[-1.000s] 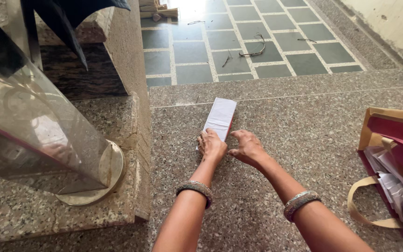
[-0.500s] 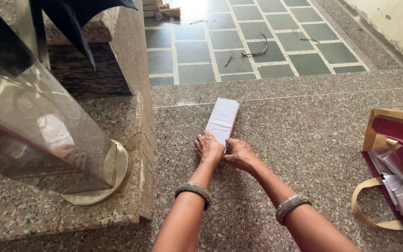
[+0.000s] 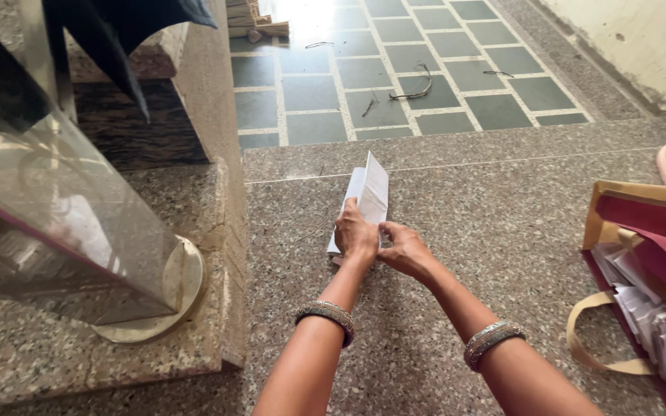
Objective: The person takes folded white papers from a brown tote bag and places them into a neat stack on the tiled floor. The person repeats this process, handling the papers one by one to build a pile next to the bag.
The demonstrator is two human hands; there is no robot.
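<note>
The speckled grey-brown granite floor (image 3: 502,254) fills most of the view, and beyond the fingers it gives way to a floor of dark green square tiles with pale joints (image 3: 395,69). To the left of the fingers, well apart, a large curved clear plastic sheet (image 3: 48,208) leans over a raised granite ledge, with a round pale metal disc (image 3: 183,289) under its lower end. To the right of the fingers, also well apart, stands an open brown and dark red paper bag (image 3: 641,231) with pale handles, full of white folded papers (image 3: 664,323).

Between the hands lies the long white folded paper packet with a red edge (image 3: 370,189), flat on the granite floor at its near end. Its far part stands up from the floor, tilted, just beyond the fingertips.

The left hand (image 3: 354,235) presses on the near part of the packet, with fingers curled over the paper and holding the raised flap from the left side. The right hand (image 3: 404,250) touches the packet just beside the left one; its fingers are narrow, pinched at the right edge of the paper. Both wrists carry a silver-coloured patterned bangle (image 3: 325,317).

As I judge it, the step in hand is folding or opening the paper. The next move seems to call for a firm hold at the near end while the raised flap is guided along its crease, so the paper does not slide on the smooth stone.
</note>
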